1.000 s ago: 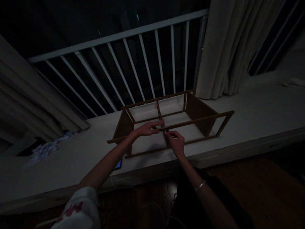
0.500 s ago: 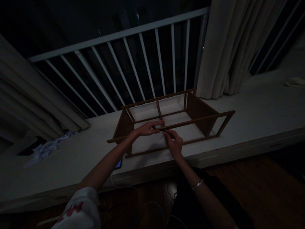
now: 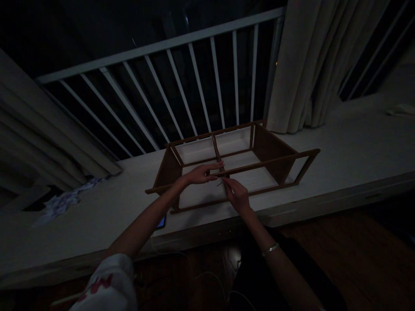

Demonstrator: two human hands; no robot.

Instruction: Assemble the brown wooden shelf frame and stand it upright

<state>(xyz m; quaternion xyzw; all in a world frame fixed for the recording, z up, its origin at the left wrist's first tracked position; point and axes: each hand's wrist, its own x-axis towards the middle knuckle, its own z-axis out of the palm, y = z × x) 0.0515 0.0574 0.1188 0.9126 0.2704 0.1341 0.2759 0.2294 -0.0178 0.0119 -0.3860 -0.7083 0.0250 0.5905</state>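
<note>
A brown wooden shelf frame (image 3: 275, 160) lies on its side on the white ledge, its two end panels standing upright. My left hand (image 3: 198, 175) holds its near upper rail at the middle crossbar, fingers over the top and thumb on the near side. Just right of it, below the rail, my right hand (image 3: 238, 194) is closed in a pinch on a thin rod that looks like a hex key (image 3: 219, 184). The rod's short arm sticks out to the left of my fingertips. Its other end is hidden by my fingers at the crossbar joint.
Behind the frame runs a white railing (image 3: 181, 42), with curtains (image 3: 296, 65) at both sides. A phone (image 3: 161, 223) with a white cable lies at the ledge's front edge (image 3: 201, 235). Crumpled patterned cloth (image 3: 65, 203) lies at left. The room is dim.
My right hand has turned slightly at the joint, and the thin rod's free arm has shifted a little up and left. My left hand and the frame stay in place.
</note>
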